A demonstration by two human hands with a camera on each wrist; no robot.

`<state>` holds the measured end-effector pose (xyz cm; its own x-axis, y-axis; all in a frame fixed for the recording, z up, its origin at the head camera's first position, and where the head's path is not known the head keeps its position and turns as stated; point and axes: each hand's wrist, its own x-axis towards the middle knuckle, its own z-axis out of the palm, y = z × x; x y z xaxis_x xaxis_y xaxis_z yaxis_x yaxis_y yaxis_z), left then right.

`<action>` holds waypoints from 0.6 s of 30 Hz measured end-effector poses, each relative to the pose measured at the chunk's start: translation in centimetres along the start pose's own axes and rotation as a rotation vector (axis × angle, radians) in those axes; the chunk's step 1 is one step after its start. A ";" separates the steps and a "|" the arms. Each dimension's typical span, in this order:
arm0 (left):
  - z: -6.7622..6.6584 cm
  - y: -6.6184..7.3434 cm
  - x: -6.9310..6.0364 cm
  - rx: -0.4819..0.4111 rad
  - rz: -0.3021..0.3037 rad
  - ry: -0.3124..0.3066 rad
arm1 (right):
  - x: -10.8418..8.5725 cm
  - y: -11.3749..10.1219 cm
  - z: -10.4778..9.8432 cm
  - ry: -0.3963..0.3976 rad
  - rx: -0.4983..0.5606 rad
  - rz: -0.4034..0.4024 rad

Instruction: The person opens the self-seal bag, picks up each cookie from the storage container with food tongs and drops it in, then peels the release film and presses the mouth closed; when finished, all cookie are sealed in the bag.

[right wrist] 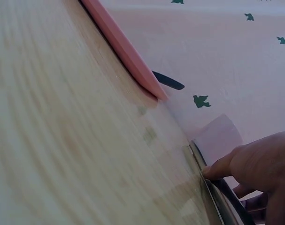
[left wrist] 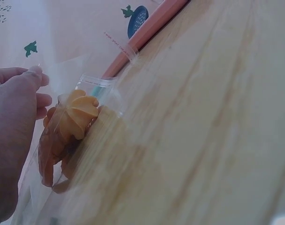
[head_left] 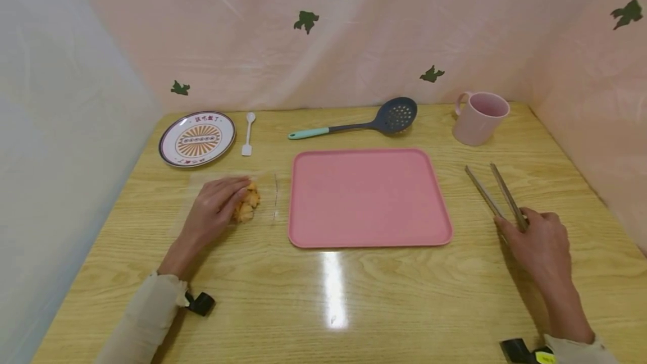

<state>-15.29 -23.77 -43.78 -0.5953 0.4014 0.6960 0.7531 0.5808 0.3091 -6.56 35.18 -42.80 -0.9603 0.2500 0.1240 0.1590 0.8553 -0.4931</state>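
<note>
A clear bag of orange-brown, ridged snack pieces (head_left: 246,206) lies on the table left of the pink tray (head_left: 369,198). My left hand (head_left: 214,206) pinches the bag's upper left part, thumb against fingers; in the left wrist view the snack pieces (left wrist: 74,115) show through the plastic beside that hand (left wrist: 15,112). To the right of the tray, my right hand (head_left: 543,243) grips metal tongs (head_left: 507,198), whose arms stand apart and point away from me. The right wrist view has that hand (right wrist: 262,168) with thumb on the tongs (right wrist: 215,192).
Behind the bag are a patterned plate (head_left: 198,139) and a small white spoon (head_left: 249,133). A slotted ladle (head_left: 354,126) with a mint handle lies behind the tray, and a pink mug (head_left: 479,119) stands at the back right. Pink cloth (head_left: 364,32) hangs behind the table.
</note>
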 end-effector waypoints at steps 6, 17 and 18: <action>-0.1 0.1 0.0 0.000 0.010 -0.005 | 0.0 0.1 -0.2 -0.026 -0.036 0.013; -0.2 0.1 0.0 0.011 -0.017 -0.019 | 0.1 0.1 -1.0 -0.111 -0.054 0.057; -0.2 0.1 0.0 0.012 -0.016 -0.019 | 0.1 0.0 -1.1 -0.110 -0.055 0.057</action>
<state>-15.12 -23.81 -43.64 -0.6123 0.4058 0.6785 0.7404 0.5954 0.3121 -6.41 35.69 -41.89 -0.9682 0.2501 0.0000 0.2236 0.8655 -0.4482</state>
